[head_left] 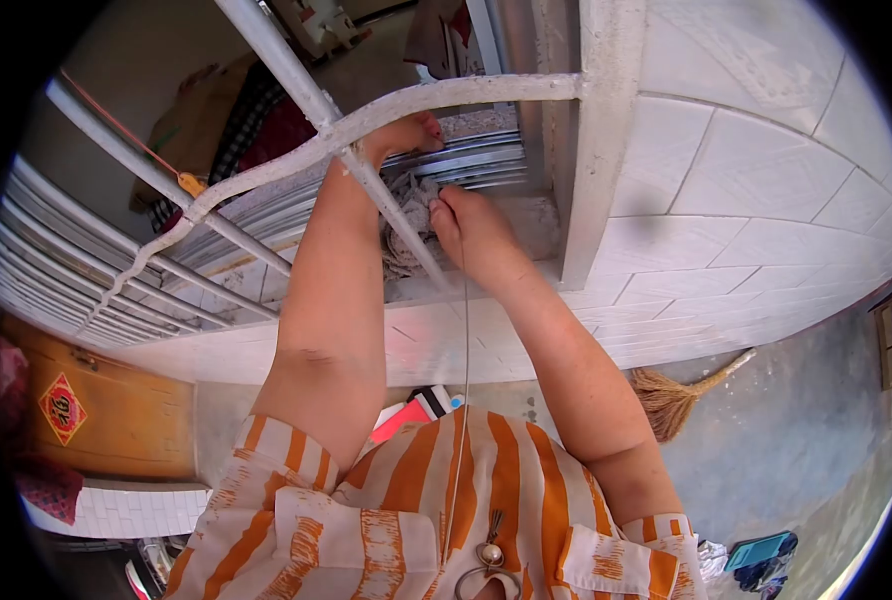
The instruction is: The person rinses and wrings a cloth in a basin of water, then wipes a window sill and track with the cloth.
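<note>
A crumpled grey cloth [404,232] lies on the window sill [531,225], behind the white metal bars [391,205]. My right hand [469,232] is closed on the cloth's right edge, at the right of the slanted bar. My left arm reaches through the bars, and my left hand [401,137] is beyond them near the metal window track [481,160]. Its fingers show only in part, by the track's far side, and what they touch is unclear.
White wall tiles [706,170] rise at the right of the window frame [606,130]. A straw broom [671,400] lies on the grey floor [776,400]. A wooden door [116,410] is at the left. Fabrics [256,120] show inside the window.
</note>
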